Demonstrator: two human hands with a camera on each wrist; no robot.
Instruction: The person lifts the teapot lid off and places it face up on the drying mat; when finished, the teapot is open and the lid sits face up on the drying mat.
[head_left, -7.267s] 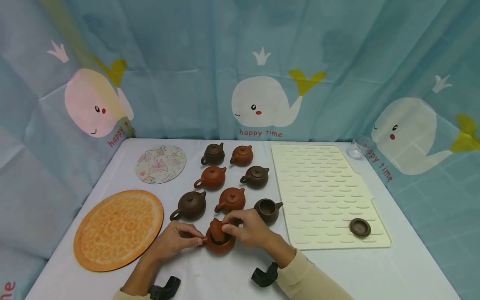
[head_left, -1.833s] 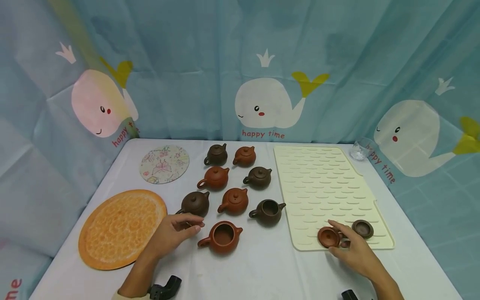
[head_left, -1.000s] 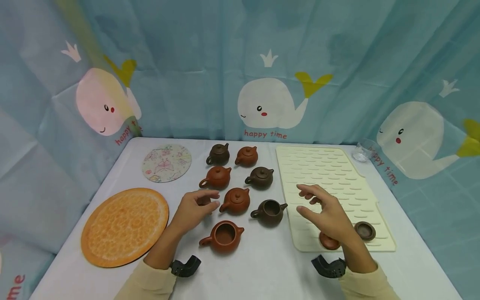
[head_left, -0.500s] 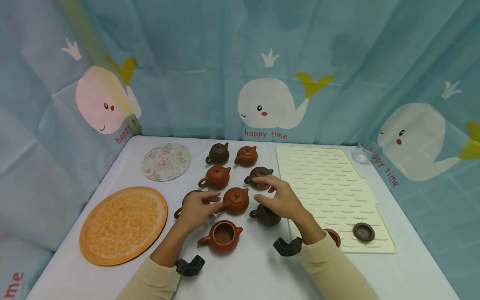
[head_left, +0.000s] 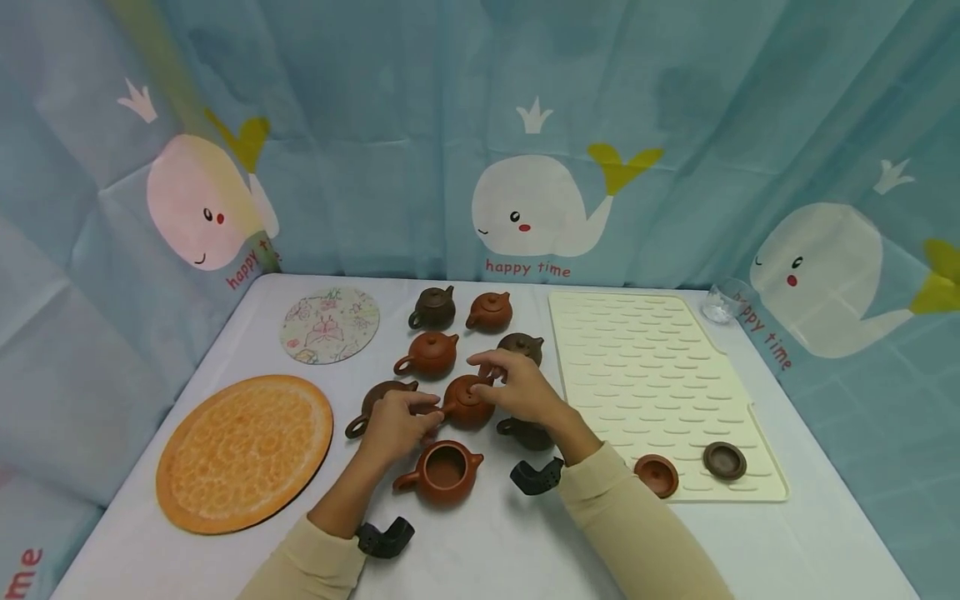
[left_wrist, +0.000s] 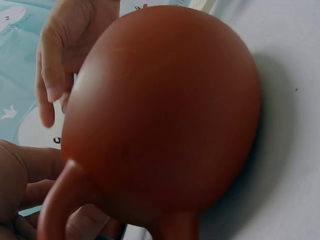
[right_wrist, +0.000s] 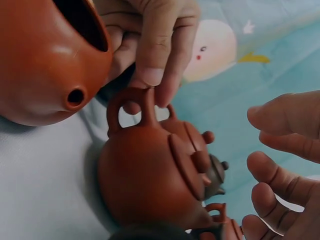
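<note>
My left hand [head_left: 393, 427] pinches the handle of a lidded reddish-brown teapot [head_left: 463, 410] between thumb and finger, clearest in the right wrist view. Over that teapot's lid [right_wrist: 186, 167] hovers my right hand [head_left: 519, 385], fingers spread and apart from the knob. A reddish teapot without a lid [head_left: 459, 490] stands just in front; its round body [left_wrist: 165, 115] fills much of the left wrist view. Partly hidden under my right hand is a dark brown teapot [head_left: 528, 436]. Another dark teapot [head_left: 375, 400] sits behind my left hand.
Several lidded teapots stand farther back, among them a red one [head_left: 431, 357]. On the cream mat [head_left: 630, 375] at right lie a reddish lid [head_left: 656, 477] and a dark lid [head_left: 724, 461], both upturned. Round mats [head_left: 247, 454] lie left; a clear glass [head_left: 722, 305] stands back right.
The right hand set the reddish lid on the mat, then moved left over the lidded reddish teapot. The left hand moved from beside the lidless teapot to this teapot's handle.
</note>
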